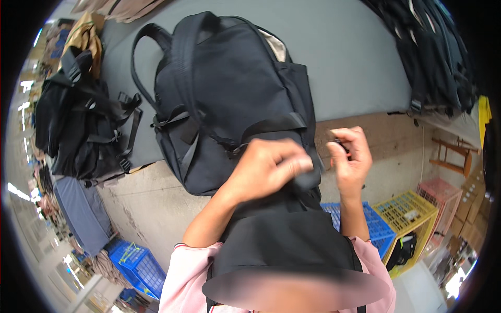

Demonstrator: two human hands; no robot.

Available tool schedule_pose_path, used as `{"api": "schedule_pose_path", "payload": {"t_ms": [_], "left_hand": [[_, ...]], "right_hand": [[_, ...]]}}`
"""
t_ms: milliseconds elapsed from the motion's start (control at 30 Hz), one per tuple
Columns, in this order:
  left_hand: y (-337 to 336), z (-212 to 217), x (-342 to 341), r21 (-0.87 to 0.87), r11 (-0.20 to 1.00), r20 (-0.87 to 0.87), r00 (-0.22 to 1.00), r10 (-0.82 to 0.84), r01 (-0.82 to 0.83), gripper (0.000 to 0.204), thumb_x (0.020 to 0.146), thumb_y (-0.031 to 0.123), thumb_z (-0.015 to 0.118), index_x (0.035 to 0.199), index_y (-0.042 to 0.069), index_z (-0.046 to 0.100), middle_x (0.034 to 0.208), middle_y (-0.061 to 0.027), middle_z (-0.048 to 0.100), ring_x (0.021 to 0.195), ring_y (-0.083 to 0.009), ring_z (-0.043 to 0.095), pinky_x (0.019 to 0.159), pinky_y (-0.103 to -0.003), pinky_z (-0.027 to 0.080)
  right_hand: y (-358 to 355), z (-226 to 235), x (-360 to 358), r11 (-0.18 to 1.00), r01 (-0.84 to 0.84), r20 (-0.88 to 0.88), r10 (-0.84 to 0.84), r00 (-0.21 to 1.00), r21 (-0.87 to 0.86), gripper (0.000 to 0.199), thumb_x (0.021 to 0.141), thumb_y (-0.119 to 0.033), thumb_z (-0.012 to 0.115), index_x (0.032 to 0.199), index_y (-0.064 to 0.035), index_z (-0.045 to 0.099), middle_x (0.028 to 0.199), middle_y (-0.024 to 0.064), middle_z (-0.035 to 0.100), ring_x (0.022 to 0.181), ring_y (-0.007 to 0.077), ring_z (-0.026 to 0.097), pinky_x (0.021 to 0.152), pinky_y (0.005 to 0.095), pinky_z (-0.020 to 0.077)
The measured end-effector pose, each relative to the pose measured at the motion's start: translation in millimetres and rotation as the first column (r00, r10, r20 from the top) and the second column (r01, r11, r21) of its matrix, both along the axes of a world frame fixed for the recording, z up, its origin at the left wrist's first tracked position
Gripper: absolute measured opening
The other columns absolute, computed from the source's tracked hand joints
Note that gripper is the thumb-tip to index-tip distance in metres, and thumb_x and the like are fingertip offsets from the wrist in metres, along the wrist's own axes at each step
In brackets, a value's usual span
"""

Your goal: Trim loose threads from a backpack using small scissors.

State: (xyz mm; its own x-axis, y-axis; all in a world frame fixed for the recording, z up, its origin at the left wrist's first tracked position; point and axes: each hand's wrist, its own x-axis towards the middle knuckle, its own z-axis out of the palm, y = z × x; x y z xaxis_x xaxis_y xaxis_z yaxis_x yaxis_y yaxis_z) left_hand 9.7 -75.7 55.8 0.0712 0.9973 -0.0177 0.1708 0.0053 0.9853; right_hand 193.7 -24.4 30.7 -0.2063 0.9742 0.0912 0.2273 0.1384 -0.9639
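A black woven-fabric backpack (235, 99), rounded at the top with padded shoulder straps and flat webbing, lay on the grey felt-like desk (344, 57), its lower end overhanging the desk's near edge. The left hand (269, 167) was curled tight on the backpack's bottom corner fabric. The right hand (350, 156), just right of the backpack, pinched a small dark object (340, 143) too small to identify. Left of the backpack lay a heap of black bags (78, 125); lower right of it stood latticed plastic crates (402, 214) in blue, yellow and pink.
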Motion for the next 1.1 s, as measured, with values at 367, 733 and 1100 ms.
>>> {"api": "schedule_pose_path", "payload": {"t_ms": [367,733,1100], "left_hand": [[9.8,1.5,-84.8,0.335,0.606,-0.258,0.548,0.796,-0.722,0.063,0.079,0.012,0.069,0.133,0.004,0.038,0.13,-0.0155,0.045,0.102,-0.0179,0.052,0.084,-0.031,0.044],[111.7,11.1,-171.5,0.018,0.622,0.325,0.593,0.736,-0.783,0.051,0.082,-0.006,0.059,0.129,-0.003,0.04,0.111,-0.0161,0.057,0.086,-0.0116,0.057,0.071,-0.02,0.047],[152.1,-37.4,-219.6,-0.276,0.644,0.431,0.508,0.746,-0.713,0.043,0.083,-0.008,0.058,0.124,-0.003,0.047,0.103,-0.0151,0.062,0.075,-0.0152,0.061,0.057,-0.019,0.047]], "right_hand": [[18.5,-4.7,-36.2,0.984,-0.138,-0.07,0.13,0.989,-0.116,0.031,0.076,-0.005,0.072,0.105,-0.0064,0.06,0.07,-0.0051,0.039,0.059,0.0045,0.036,0.054,0.0184,0.0314],[10.6,-2.8,-38.7,0.895,-0.443,0.222,0.443,0.869,-0.054,0.023,0.072,-0.013,0.074,0.088,-0.0054,0.06,0.075,0.0052,0.057,0.057,0.0179,0.055,0.053,0.0289,0.0435],[23.2,-5.8,-38.3,0.83,-0.55,0.099,0.558,0.824,-0.095,0.026,0.068,-0.006,0.077,0.091,-0.005,0.065,0.068,0.003,0.053,0.055,0.0119,0.049,0.051,0.0243,0.0396]]}}
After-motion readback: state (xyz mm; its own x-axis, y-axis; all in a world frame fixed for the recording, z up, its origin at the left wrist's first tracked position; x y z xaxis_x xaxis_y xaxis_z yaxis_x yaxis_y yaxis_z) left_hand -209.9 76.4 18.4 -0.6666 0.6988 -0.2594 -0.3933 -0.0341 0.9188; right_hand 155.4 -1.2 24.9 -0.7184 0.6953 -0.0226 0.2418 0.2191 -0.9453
